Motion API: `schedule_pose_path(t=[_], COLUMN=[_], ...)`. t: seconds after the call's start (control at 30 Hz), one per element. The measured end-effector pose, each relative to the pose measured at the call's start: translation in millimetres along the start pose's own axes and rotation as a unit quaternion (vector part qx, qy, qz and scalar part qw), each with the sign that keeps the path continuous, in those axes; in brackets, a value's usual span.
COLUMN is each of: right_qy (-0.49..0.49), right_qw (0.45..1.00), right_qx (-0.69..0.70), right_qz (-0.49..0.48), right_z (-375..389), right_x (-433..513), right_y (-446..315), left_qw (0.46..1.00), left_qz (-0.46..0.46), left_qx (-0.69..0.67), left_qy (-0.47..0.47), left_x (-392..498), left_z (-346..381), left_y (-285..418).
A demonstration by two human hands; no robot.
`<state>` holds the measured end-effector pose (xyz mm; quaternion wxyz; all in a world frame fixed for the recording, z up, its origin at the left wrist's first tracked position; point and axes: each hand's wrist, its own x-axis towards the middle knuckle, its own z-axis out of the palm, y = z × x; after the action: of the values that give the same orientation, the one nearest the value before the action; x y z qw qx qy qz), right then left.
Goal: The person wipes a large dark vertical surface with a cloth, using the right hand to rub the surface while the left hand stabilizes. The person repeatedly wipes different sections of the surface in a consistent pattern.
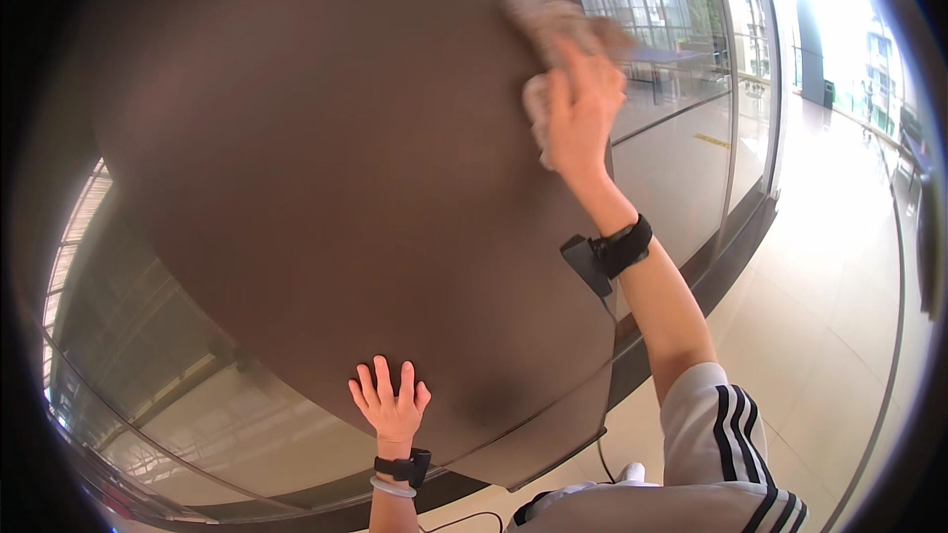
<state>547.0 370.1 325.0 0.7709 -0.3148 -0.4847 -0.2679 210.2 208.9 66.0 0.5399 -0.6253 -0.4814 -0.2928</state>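
A large brown panel (355, 185) with a smooth, matt face fills most of the view before me. High on its right side, my right hand (585, 107) holds a pale cloth (552, 18) against the surface. Both hand and cloth are blurred by motion. Part of the cloth bunches out left of the palm, and its far end reaches the panel's right edge. Lower down, my left hand (391, 403) rests flat on the panel with fingers spread and nothing in it. A black strap with a small device sits on each wrist.
Glass panes (666, 111) flank the panel on the right, and another glass pane (215, 400) lies to its left. A dark base rail (740, 226) runs beneath the glass. Pale floor tiles (800, 326) stretch off to the right. A thin black cable (603, 459) hangs near my body.
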Motion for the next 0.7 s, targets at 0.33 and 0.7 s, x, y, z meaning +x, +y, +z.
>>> schedule_pose_path(t=[0.33,0.7], right_qy=[-0.195,-0.042], right_qw=[0.898,0.998], right_qx=[0.073,-0.027], right_qz=[-0.387,-0.046], right_z=[-49,-33], right_x=[-93,-74], right_y=[-18,20], left_qw=[1.000,1.000], left_qz=[0.010,0.009], left_qx=[-0.009,0.000], left_qy=[-0.011,-0.013], left_x=[0,1], left_z=[-4,-3], left_y=[-1,0])
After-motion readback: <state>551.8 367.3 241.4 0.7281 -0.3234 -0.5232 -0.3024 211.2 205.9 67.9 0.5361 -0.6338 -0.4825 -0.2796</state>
